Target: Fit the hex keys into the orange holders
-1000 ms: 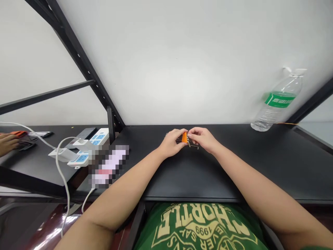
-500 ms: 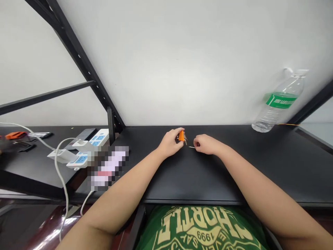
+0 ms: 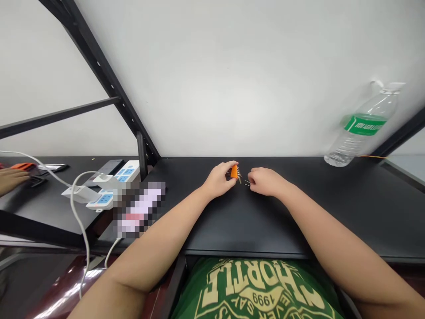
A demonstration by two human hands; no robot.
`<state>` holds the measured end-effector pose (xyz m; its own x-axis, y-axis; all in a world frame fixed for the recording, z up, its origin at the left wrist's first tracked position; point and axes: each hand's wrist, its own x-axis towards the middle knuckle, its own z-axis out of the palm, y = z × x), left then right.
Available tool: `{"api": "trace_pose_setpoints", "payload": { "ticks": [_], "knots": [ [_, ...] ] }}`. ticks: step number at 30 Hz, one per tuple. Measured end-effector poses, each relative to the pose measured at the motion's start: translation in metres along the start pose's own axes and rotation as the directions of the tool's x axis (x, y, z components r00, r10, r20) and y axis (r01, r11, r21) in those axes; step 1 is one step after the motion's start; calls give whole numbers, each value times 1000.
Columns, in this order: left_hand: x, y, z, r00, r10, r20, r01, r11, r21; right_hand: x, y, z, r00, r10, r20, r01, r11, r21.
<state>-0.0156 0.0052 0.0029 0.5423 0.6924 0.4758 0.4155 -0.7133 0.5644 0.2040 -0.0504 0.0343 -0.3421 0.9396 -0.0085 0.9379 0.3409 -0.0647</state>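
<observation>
Hex-key holder (image 3: 234,171), orange, gripped between thumb and fingers of the left hand (image 3: 220,179), over the middle of the black tabletop (image 3: 252,221); touching the surface or not, impossible to tell. Short metal keys (image 3: 239,175) sticking out of its right side, toward the right hand (image 3: 265,181). Fingers there curled tight around thin metal (image 3: 247,184), two slim ends poking out leftward, near the holder but apart from it. Below, at the near edge, a green T-shirt (image 3: 259,288) with cream lettering. Left of the arms, a phone (image 3: 142,208) with pixelated screen, then a white power strip (image 3: 129,168) with blue sockets and white chargers (image 3: 83,195) plugged in. Farther left, a co-worker's hand (image 3: 13,179) near an orange object (image 3: 23,166). Far right, a clear plastic bottle (image 3: 365,124) with green label, close to the wall (image 3: 232,88).
</observation>
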Motion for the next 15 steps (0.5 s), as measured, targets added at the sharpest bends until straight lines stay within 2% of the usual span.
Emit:
{"api": "trace_pose_setpoints", "payload": {
  "ticks": [4,9,12,15],
  "knots": [
    [0,0,0,1000,-7,19,8,998,-60,0,8,-4,996,12,-84,0,989,146],
    [-1,4,-1,1000,-8,18,9,999,-52,2,12,-4,954,-26,-299,144,914,380],
    [-1,5,-2,1000,5,8,-5,1000,-17,3,9,-2,915,-47,-402,225,884,409],
    [-1,6,-2,1000,29,1,-29,999,21,4,6,-1,900,-81,-429,259,890,375]
  ]
}}
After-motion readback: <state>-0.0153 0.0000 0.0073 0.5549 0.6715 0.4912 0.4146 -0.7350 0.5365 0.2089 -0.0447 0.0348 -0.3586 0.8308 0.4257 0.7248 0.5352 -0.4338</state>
